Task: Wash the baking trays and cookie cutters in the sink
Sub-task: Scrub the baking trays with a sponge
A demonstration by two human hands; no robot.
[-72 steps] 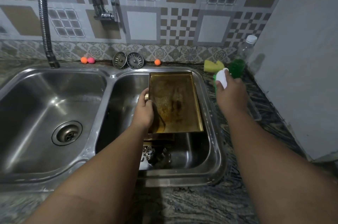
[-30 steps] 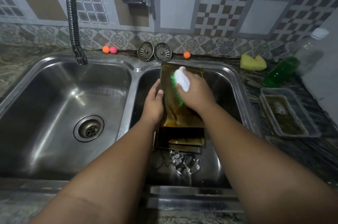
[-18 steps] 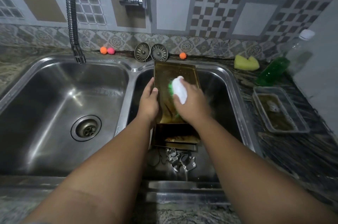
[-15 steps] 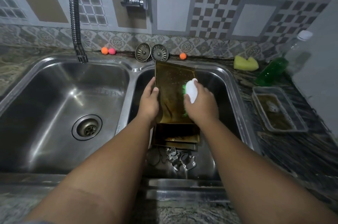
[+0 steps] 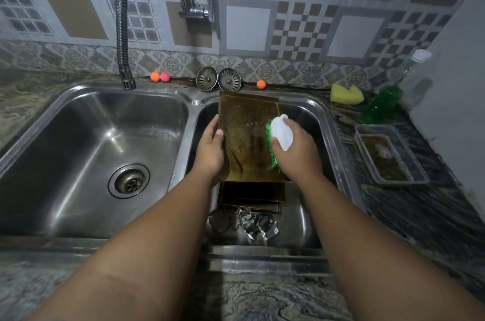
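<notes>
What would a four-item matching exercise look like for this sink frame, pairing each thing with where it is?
1 baking tray
2 brush
3 cookie cutters
4 yellow sponge

A on the counter, near the green bottle
B gripped in the right hand
C lying on the right basin floor
D held at its edge by the left hand

Pairs: 1-D, 2-B, 3-C, 4-A

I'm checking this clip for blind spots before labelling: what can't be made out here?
Head view only:
Lower trays: count unclear, covered by the tray the left hand grips.
Brush: bristles mostly behind the right hand.
Cutters: dim, too small to tell shapes.
Drain of the right basin: hidden under trays.
Tap: cut off by top edge.
</notes>
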